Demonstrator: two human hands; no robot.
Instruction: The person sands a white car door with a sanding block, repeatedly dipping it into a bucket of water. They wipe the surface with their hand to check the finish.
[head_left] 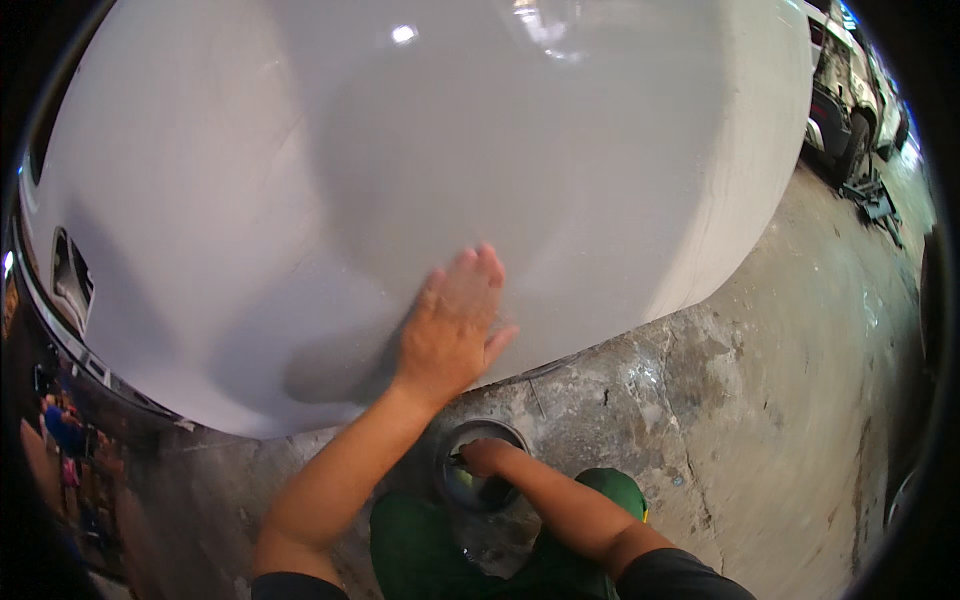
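Head view, we see left hand (452, 325) flat, fingers spread on white car panel (300, 200) near its lower edge, right hand (487, 457) dipped in round metal bowl (455, 487) below, grip unclear, bare concrete floor (780, 400) right.

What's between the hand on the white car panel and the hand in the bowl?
In the head view, panel edge and bare concrete floor separate left hand from right hand in the bowl.
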